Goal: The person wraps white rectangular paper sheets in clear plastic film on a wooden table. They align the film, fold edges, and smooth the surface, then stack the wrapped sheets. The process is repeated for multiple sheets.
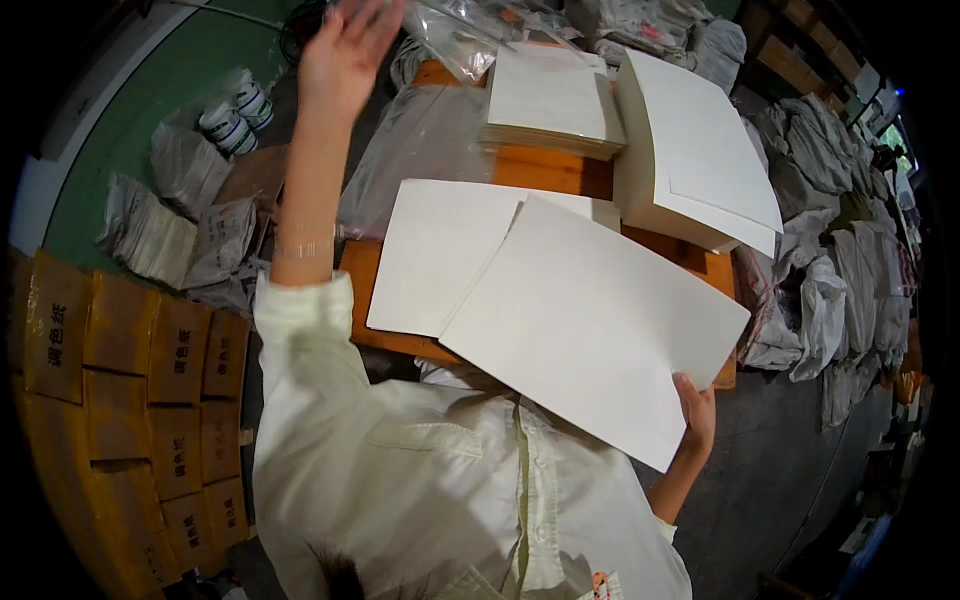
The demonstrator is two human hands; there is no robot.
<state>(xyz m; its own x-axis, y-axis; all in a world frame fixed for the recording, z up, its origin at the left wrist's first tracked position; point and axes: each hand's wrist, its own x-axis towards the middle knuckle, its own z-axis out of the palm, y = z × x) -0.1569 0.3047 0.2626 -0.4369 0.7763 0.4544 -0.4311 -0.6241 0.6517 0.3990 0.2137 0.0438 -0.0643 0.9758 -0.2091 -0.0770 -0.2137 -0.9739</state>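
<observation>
My right hand (698, 412) grips the lower right edge of a stack of white paper sheets (590, 320), thumb on top. The sheets lie tilted, partly over a second stack of white paper (440, 255) on the orange wooden table (550, 170). My left arm is stretched far forward, and my left hand (350, 45) is raised at the top edge with fingers apart and nothing visible in it. Near that hand is a crumpled clear plastic bag (455, 40); whether they touch I cannot tell.
A tall curved stack of white paper (695, 150) and a smaller pile (555, 95) stand at the back. A clear plastic sheet (420, 150) covers the table's left. Taped cartons (125, 420) are piled at left, wrapped bundles (850, 240) at right, white buckets (228, 130) beyond.
</observation>
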